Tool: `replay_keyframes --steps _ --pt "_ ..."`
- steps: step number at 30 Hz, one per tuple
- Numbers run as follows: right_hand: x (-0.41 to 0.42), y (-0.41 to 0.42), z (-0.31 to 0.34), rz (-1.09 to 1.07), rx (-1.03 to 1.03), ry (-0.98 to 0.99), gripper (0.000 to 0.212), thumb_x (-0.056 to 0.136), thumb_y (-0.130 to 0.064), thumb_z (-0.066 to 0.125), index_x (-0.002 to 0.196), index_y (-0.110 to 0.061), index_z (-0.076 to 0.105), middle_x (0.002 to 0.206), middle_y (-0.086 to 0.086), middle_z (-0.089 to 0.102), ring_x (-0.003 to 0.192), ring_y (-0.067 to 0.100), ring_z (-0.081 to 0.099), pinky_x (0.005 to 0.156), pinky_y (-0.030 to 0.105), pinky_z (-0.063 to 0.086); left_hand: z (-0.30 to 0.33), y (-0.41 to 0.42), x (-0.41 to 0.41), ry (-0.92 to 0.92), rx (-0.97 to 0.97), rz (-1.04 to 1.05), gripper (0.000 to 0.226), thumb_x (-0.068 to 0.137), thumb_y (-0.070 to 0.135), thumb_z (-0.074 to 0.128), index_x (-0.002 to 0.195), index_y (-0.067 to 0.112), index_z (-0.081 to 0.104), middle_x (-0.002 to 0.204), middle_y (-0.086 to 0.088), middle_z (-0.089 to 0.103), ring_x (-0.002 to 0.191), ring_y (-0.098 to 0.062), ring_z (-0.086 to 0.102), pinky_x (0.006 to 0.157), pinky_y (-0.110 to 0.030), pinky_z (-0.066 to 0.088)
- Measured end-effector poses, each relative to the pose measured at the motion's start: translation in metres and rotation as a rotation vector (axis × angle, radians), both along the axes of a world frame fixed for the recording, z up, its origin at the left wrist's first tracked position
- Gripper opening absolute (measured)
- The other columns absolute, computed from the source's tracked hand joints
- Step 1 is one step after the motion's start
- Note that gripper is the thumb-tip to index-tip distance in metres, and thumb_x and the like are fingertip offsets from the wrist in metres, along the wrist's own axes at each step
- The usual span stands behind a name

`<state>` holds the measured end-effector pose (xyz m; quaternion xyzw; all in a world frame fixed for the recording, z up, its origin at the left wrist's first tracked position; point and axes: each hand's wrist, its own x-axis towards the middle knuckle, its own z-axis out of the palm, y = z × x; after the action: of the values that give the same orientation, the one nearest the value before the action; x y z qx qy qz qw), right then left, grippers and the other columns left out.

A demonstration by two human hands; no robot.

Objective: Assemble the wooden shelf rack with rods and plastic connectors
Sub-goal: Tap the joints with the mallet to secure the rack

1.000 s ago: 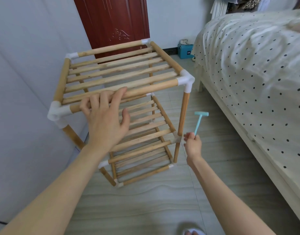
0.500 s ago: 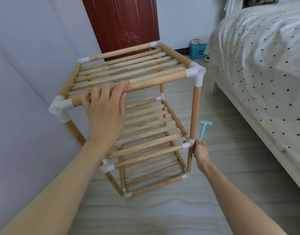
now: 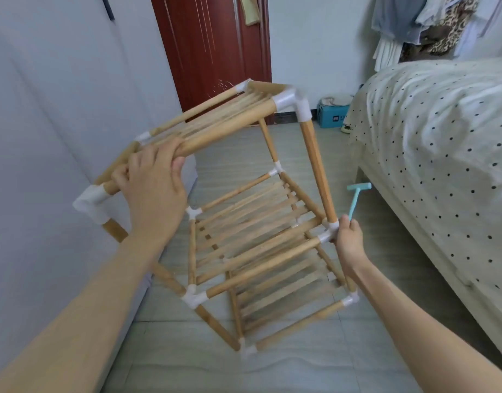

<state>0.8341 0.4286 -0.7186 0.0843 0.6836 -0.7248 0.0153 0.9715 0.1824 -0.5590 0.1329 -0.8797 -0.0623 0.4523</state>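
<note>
The wooden shelf rack (image 3: 317, 165), three slatted tiers joined by white plastic connectors, stands tilted on the floor between the wall and the bed. My left hand (image 3: 154, 188) grips the front rod of the top tier near its left corner connector (image 3: 92, 201). My right hand (image 3: 349, 239) holds a small turquoise plastic mallet (image 3: 356, 198) by its handle, head up, and touches the white connector (image 3: 329, 232) at the front right of the middle tier.
A bed (image 3: 431, 143) with a dotted cover fills the right side. A grey wall panel (image 3: 45, 109) stands close on the left. Behind the rack are a dark red door (image 3: 213, 43), a blue box (image 3: 333, 116) on the floor, and hanging clothes (image 3: 431, 24).
The rack has tipped, its top leaning further and its right side rising in view. My left hand closed round the top front rod. My right hand moved with the mallet to the middle connector.
</note>
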Motion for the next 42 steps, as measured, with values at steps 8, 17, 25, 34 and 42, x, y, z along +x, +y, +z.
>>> replay_keyframes --steps 8,17,25,34,42 --pt "0.003 -0.002 0.122 0.029 0.449 0.316 0.027 0.102 -0.027 0.027 0.084 -0.011 0.040 0.073 -0.001 0.040 0.076 0.020 0.041 0.067 0.032 0.033 -0.042 -0.044 0.056 -0.054 0.482 -0.051 0.029 0.093 -0.001 0.045 0.120 0.001 0.053 0.110 -0.023 0.060 0.100 -0.040 0.056 0.082 -0.043 0.042" --pt "0.033 -0.043 0.106 0.264 1.002 0.518 0.027 0.103 -0.025 0.027 0.106 -0.006 0.044 0.084 0.004 0.054 0.084 0.029 0.055 0.089 0.042 0.035 -0.181 -0.047 0.100 -0.397 0.901 0.147 0.023 0.092 0.003 0.050 0.115 0.001 0.054 0.105 -0.021 0.064 0.102 -0.038 0.057 0.074 -0.035 0.035" --pt "0.042 -0.052 0.095 0.227 1.081 0.605 0.028 0.103 -0.022 0.027 0.107 -0.002 0.046 0.094 0.017 0.063 0.086 0.035 0.057 0.094 0.042 0.031 -0.160 -0.043 0.096 -0.369 0.919 0.160 0.038 0.087 0.001 0.049 0.125 0.002 0.042 0.110 -0.018 0.053 0.106 -0.038 0.051 0.081 -0.039 0.039" --pt "0.090 -0.029 0.074 0.283 1.075 0.664 0.024 0.102 -0.021 0.029 0.099 -0.005 0.048 0.089 0.010 0.061 0.078 0.027 0.058 0.087 0.038 0.037 -0.072 0.022 0.046 -0.534 -0.037 -0.410 0.047 0.096 0.035 0.045 0.140 0.022 0.037 0.132 -0.002 0.050 0.120 -0.024 0.046 0.099 -0.041 0.035" --pt "0.139 0.032 0.006 0.359 0.967 0.342 0.022 0.101 -0.019 0.033 0.099 -0.005 0.049 0.091 0.011 0.063 0.085 0.027 0.060 0.087 0.045 0.045 -0.162 0.064 0.080 -1.070 -0.064 -0.469 0.035 0.099 0.046 0.028 0.127 0.029 0.040 0.117 -0.001 0.059 0.103 -0.027 0.059 0.075 -0.034 0.039"
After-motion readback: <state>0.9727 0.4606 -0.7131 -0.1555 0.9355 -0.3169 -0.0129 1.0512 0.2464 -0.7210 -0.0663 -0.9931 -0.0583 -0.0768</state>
